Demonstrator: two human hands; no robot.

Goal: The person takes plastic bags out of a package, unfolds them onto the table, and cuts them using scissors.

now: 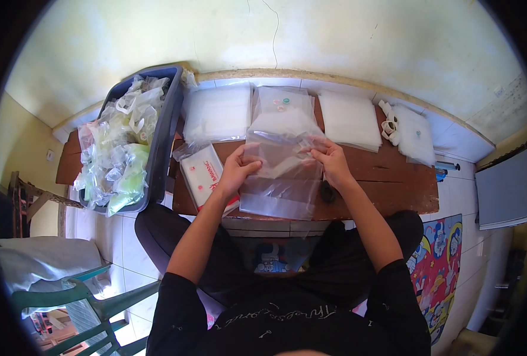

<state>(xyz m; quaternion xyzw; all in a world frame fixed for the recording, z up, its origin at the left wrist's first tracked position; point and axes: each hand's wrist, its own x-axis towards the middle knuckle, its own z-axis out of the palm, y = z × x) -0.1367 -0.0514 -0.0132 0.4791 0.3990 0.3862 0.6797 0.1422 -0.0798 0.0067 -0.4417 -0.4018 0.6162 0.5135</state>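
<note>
Evidently, the left hand (238, 172) and right hand (333, 163) pinch a clear bag (278, 196) at opposite sides, fingers nearly closed, likely holding it spread over the worktop (388, 184); stacked bags (349, 121) lie beyond, probably for easy reach.

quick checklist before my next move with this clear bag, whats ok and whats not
1. Left grip on the clear flat plastic bag: ok, pinching its left side.
2. Right grip on the bag: ok, pinching its right side.
3. Bag's mouth open: cannot tell.
4. White square plastic stack lying on the brown wooden table: ok.
5. Dark grey-blue plastic tub filled within its rim: not ok, translucent plastic bags bulge over it.
</note>
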